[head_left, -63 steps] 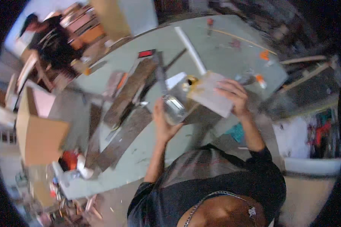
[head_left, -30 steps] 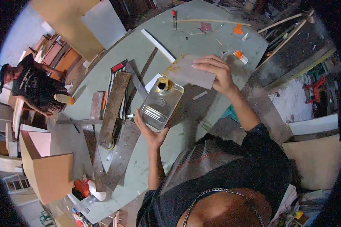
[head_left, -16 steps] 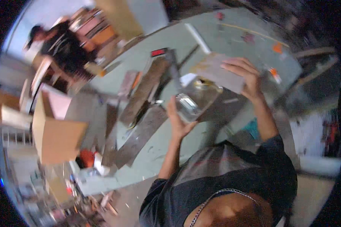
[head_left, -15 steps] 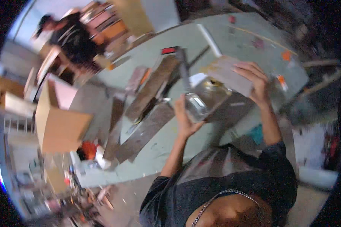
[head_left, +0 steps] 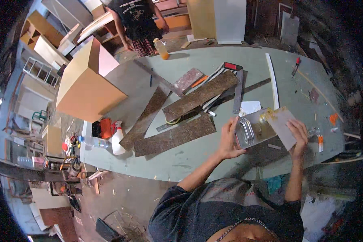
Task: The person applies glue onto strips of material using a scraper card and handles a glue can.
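My left hand grips the near-left end of a shiny rectangular metal tin, thumb along its lower edge. Yellow, glue-like stuff shows at the tin's far end. A thin flat grey rectangular piece is held in my right hand, fingers over its right edge. Its upper corner is smeared yellow and overlaps the tin's right end; I cannot tell whether they touch. A small white sheet lies just beyond the tin.
Brown board strips and a metal square lie on the green table. A white strip is beyond my hands. Left are a spray bottle and an open box-like panel. Another person stands behind the table.
The view has swung and steadied, so the table sits differently in it. Both hands keep their holds. The person behind the table was bent over and now stands upright beside it.
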`<act>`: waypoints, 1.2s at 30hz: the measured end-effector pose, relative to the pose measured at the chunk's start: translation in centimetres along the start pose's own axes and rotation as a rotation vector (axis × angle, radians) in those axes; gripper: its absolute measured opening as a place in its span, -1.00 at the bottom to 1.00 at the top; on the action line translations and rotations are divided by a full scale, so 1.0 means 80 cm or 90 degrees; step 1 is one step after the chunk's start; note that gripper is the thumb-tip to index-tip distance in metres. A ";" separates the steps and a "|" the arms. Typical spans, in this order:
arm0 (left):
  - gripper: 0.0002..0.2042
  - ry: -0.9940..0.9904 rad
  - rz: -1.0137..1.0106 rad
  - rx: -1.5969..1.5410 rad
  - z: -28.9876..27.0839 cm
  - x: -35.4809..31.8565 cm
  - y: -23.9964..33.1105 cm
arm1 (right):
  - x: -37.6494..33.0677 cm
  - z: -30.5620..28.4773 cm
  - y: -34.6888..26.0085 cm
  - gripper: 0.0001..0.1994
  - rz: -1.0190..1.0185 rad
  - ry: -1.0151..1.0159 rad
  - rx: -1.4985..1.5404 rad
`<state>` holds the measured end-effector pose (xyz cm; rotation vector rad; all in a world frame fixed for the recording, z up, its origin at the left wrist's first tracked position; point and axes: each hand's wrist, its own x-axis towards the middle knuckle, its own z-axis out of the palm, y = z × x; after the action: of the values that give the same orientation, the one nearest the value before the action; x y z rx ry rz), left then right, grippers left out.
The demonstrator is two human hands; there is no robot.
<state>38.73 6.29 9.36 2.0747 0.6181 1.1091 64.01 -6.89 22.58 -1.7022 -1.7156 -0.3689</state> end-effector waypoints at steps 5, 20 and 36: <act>0.28 0.015 0.025 -0.015 0.002 0.003 -0.001 | -0.024 0.014 0.020 -0.72 0.020 0.011 -0.058; 0.27 -0.039 -0.029 -0.024 0.003 -0.003 -0.007 | -0.021 0.009 0.024 -0.65 0.064 0.036 -0.041; 0.16 0.017 0.048 -0.091 0.015 -0.006 -0.023 | 0.025 -0.006 0.022 -0.57 0.096 0.034 0.086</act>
<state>39.34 6.69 7.24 1.9776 0.4622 1.1907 65.99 -5.51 23.72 -1.6946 -1.5265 -0.2222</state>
